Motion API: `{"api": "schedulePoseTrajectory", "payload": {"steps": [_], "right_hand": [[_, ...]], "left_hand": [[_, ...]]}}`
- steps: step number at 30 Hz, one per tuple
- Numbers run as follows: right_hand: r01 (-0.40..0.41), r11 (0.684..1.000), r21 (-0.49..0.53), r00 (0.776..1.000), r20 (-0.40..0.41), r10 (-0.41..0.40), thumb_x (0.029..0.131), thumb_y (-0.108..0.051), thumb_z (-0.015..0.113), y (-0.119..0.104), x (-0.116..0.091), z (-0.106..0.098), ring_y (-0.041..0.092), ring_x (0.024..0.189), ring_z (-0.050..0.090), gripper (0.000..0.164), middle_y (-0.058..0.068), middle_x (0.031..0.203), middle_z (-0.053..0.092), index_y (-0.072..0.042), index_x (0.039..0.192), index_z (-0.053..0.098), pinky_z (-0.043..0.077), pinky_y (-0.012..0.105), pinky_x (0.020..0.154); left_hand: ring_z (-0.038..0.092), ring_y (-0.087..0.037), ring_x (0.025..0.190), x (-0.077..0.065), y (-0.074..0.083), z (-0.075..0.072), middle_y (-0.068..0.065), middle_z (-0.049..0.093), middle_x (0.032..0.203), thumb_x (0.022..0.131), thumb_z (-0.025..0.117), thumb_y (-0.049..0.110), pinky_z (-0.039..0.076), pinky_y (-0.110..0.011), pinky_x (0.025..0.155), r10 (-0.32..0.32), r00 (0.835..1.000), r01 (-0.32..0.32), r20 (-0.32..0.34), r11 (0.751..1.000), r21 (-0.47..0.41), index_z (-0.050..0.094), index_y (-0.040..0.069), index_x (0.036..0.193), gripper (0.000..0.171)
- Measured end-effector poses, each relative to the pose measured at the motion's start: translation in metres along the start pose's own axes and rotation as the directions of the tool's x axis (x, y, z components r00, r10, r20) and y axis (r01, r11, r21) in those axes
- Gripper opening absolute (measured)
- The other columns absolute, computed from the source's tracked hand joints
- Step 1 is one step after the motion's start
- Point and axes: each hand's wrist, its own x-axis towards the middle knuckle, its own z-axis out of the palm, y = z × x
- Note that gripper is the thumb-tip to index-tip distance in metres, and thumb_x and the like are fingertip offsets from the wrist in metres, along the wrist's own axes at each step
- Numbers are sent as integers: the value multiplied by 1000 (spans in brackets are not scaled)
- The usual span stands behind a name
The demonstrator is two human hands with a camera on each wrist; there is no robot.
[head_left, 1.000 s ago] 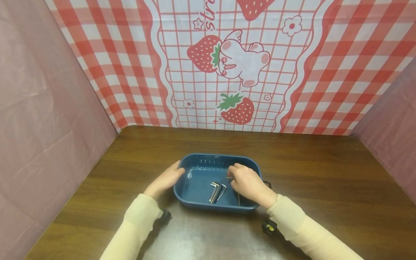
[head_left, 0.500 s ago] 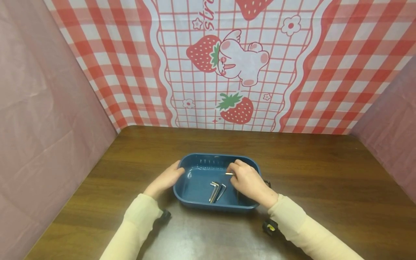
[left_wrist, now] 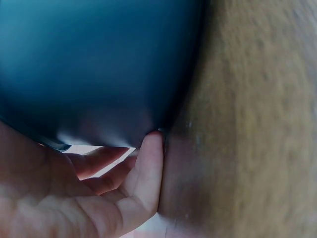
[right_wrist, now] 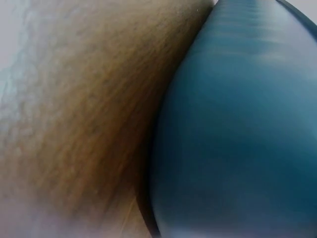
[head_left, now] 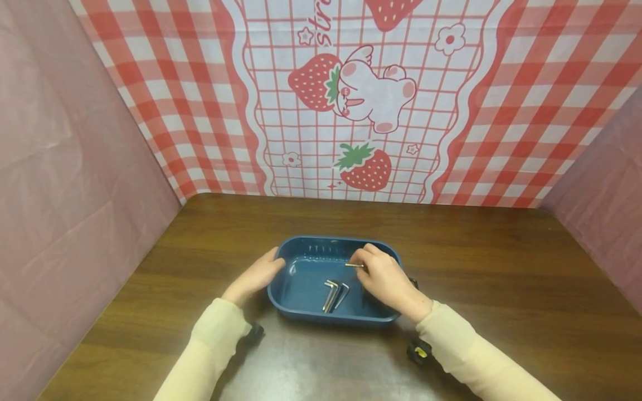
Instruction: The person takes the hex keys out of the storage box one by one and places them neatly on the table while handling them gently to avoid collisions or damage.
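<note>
A blue rounded tray (head_left: pixel 301 284) stands on the table with several L-shaped hex keys (head_left: pixel 331 297) lying together on its floor, right of the middle. My left hand (head_left: pixel 254 277) holds the tray's left end, thumb at the rim. In the left wrist view, its fingers (left_wrist: pixel 151 163) reach to the outer wall near the base. Over the tray's right half, my right hand (head_left: pixel 386 281) pinches another hex key (head_left: pixel 353 265); a thin brassy end sticks out leftward, and the rest is hidden by the hand. The right wrist view shows only the tray's outer wall and tabletop.
The brown wooden table (head_left: pixel 225 239) runs back to a red-and-white strawberry cloth (head_left: pixel 366 111). Pinkish cloth (head_left: pixel 65 195) hangs at both sides. Black wrist devices (head_left: pixel 417 352) sit under the cuffs. A small black loop (head_left: pixel 413 283) shows behind the right wrist.
My right hand has lifted the pinched hex key slightly; its brassy end shows higher, and its long part no longer shows below the hand. The left hand, tray and other keys stay put.
</note>
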Motion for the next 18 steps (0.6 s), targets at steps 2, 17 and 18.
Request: {"api": "schedulePoseTrajectory", "payload": {"steps": [2, 17, 18], "right_hand": [[0, 1000, 21, 1000, -12, 0, 78, -2, 65, 0, 0, -1, 7, 67, 52, 13, -1, 81, 55, -11, 87, 63, 47, 24, 58], [22, 994, 104, 1000, -25, -20, 83, -5, 62, 0, -2, -10, 4, 69, 55, 15, -2, 86, 61, -14, 94, 66, 48, 21, 60], [16, 994, 107, 1000, -20, -14, 83, -7, 62, 0, -2, -10, 4, 69, 55, 14, -2, 87, 61, -14, 94, 67, 49, 22, 60]], "left_hand": [[46, -33, 119, 0, 0, 0, -17, 48, 129, 91, 37, 18, 33, -51, 101, 4, 1000, -4, -2, 1000, -7, 39, 0, 131, 44], [48, -31, 116, -1, 2, 1, -17, 50, 126, 90, 38, 18, 34, -49, 100, 11, 1000, -12, -9, 1000, -17, 42, -1, 129, 43], [48, -31, 115, -1, 2, 0, -17, 51, 125, 90, 39, 18, 35, -49, 100, 14, 1000, -14, -9, 1000, -17, 42, -1, 129, 43]]}}
